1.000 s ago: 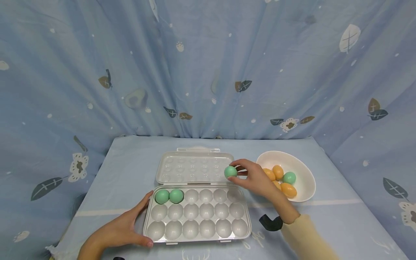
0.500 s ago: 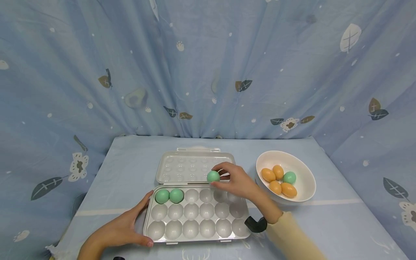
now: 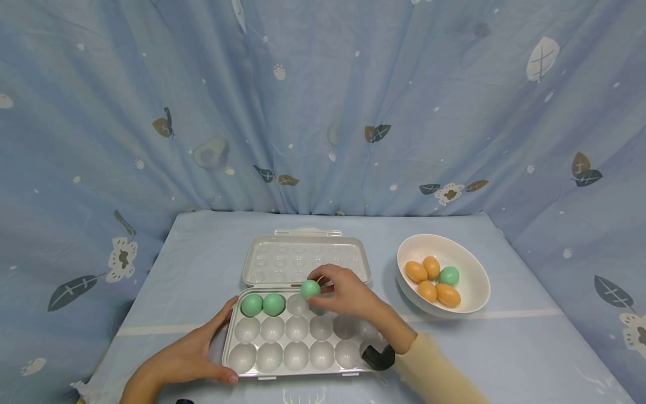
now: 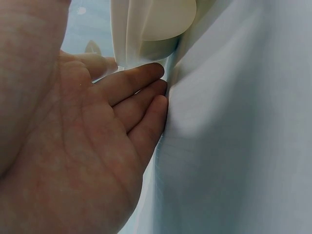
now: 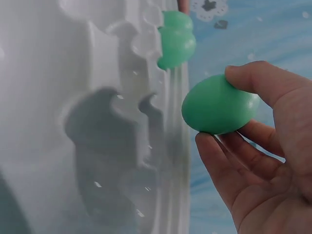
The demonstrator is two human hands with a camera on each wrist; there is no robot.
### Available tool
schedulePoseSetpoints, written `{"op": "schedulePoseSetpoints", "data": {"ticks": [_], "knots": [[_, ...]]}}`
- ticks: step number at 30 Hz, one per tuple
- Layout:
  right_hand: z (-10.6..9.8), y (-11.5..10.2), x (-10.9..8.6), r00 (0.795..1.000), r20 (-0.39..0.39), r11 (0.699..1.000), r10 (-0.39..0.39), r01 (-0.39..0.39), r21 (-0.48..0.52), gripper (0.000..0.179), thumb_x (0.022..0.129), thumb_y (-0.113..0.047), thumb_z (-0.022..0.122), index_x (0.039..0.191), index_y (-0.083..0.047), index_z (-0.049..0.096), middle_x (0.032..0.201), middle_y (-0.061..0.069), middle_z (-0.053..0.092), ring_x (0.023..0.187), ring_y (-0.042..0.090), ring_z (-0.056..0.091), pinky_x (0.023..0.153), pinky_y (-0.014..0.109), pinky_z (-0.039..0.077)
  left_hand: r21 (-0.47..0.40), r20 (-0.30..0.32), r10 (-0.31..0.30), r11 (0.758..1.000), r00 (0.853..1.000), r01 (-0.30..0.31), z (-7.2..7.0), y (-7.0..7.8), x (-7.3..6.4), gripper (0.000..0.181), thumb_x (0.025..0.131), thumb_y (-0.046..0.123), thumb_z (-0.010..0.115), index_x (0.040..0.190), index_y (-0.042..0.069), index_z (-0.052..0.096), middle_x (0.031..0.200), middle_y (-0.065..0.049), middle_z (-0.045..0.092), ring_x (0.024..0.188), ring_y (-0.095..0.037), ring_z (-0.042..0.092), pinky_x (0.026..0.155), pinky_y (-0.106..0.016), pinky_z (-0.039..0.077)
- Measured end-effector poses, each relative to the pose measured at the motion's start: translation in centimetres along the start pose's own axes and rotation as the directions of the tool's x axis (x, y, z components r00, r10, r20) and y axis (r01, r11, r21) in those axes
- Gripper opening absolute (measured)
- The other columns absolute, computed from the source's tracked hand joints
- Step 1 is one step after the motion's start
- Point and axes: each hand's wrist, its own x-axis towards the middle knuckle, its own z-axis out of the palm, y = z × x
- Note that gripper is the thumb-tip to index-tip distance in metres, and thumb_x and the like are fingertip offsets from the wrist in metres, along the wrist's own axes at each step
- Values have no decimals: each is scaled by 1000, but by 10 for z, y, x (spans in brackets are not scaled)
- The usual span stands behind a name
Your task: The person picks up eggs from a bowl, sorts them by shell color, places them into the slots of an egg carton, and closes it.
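My right hand (image 3: 348, 292) pinches a green toy egg (image 3: 310, 289) between thumb and fingertips, above the back row of a white egg box (image 3: 271, 329). In the right wrist view the egg (image 5: 217, 107) is clear of the box. Two green eggs (image 3: 274, 304) sit side by side in the box's back-left wells; the other wells in sight hold nothing. My left hand (image 3: 187, 350) lies at the box's left side, thumb by the front corner. The left wrist view has its fingers (image 4: 134, 80) nearly straight beside the box, without showing clear contact.
Behind the box, its clear lid (image 3: 282, 264) lies folded back flat. A white bowl (image 3: 474, 286) on the right holds several orange eggs (image 3: 448, 295) and one green egg (image 3: 449, 275). A patterned blue curtain (image 3: 323, 112) hangs behind the cloth-covered table (image 3: 202, 247).
My right hand has carried the green egg leftward and slightly nearer, from over the lid's right end to over the box's back row. My left hand has stayed put.
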Motion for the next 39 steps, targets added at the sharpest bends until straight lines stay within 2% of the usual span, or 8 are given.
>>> {"op": "schedulePoseSetpoints", "data": {"ticks": [4, 8, 14, 25, 30, 39], "knots": [[9, 0, 2, 1000, 14, 1000, 9, -9, -27, 34, 88, -23, 84, 117, -13, 68, 110, -4, 69, 103, 15, 69, 88, 24, 57, -8, 4, -7, 1000, 1000, 7, 0, 0, 1, 134, 72, 39, 95, 168, 27, 2, 169, -12, 26, 150, -35, 30, 111, -24, 36], [16, 1, 3, 1000, 22, 999, -2, 3, -47, 35, 89, -23, 83, 119, -13, 68, 110, -3, 69, 101, 15, 70, 85, 23, 57, -17, 8, -6, 1000, 1000, 6, 0, -2, 1, 134, 72, 38, 95, 168, 27, 2, 169, -11, 26, 150, -31, 30, 111, -23, 36], [21, 1, 5, 998, 38, 995, -43, 47, -89, 38, 89, -21, 82, 123, -12, 69, 114, 0, 69, 101, 12, 68, 86, 21, 56, -17, 9, 2, 1000, 1000, -2, 0, -1, 1, 134, 72, 38, 95, 168, 26, 2, 169, -12, 27, 150, -33, 30, 110, -22, 36], [25, -2, 11, 997, 66, 967, -51, 66, -246, 34, 88, -26, 82, 117, -14, 71, 110, -4, 71, 97, 5, 65, 87, 21, 53, -17, 8, -10, 1000, 1000, 10, -2, -1, 1, 133, 72, 38, 95, 168, 26, 3, 169, -12, 27, 150, -27, 29, 110, -22, 35], [28, -2, 12, 995, 68, 958, -68, 84, -274, 33, 86, -24, 84, 115, -12, 72, 107, -3, 72, 95, 6, 65, 85, 20, 53, -29, 15, -9, 1000, 1000, 9, -1, 0, 1, 133, 73, 37, 95, 168, 27, 2, 169, -12, 26, 150, -33, 29, 110, -21, 35], [31, -3, 13, 995, 87, 955, -49, 72, -287, 34, 86, -22, 85, 116, -11, 73, 107, -2, 73, 94, 6, 65, 84, 19, 52, -47, 21, 6, 999, 1000, -5, 0, 2, -1, 133, 73, 36, 95, 168, 29, 2, 169, -14, 26, 150, -42, 27, 110, -23, 36]]}}
